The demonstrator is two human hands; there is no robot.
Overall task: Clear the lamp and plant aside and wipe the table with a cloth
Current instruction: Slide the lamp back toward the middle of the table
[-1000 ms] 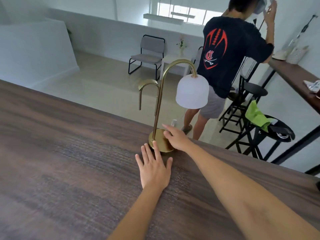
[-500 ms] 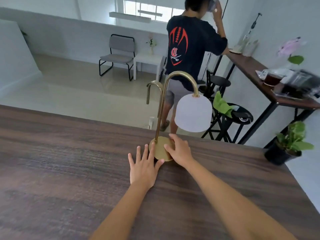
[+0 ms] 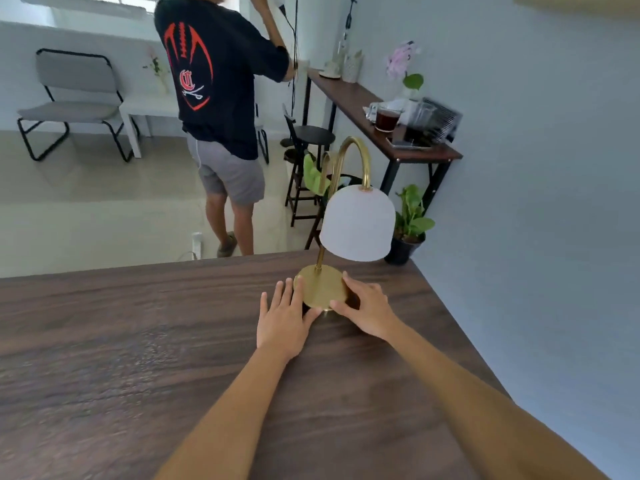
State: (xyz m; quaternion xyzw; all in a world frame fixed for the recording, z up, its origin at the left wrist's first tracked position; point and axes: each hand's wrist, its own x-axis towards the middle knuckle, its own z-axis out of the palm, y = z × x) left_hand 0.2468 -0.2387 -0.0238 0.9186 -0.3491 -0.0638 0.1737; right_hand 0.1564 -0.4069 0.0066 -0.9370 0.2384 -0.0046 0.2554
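A brass lamp point(image 3: 322, 287) with a curved stem and a white shade point(image 3: 358, 223) stands on the dark wood table point(image 3: 138, 341), near its far right corner. My left hand point(image 3: 282, 323) lies flat on the table with its fingertips and thumb against the left side of the round base. My right hand point(image 3: 367, 310) grips the base's right and front rim. A leafy plant in a black pot point(image 3: 408, 233) sits at the far right corner, just behind the shade. A green cloth point(image 3: 313, 174) lies on a black stool beyond the table.
A grey wall point(image 3: 536, 237) runs close along the table's right edge. A person in a dark shirt point(image 3: 221, 98) stands beyond the far edge. A narrow side table point(image 3: 353, 98) carries a cup and clutter. A grey chair point(image 3: 72, 102) stands at the far left.
The lamp has slid right along the far edge toward the table's corner and the plant, with both hands staying at its base. My view has turned right.
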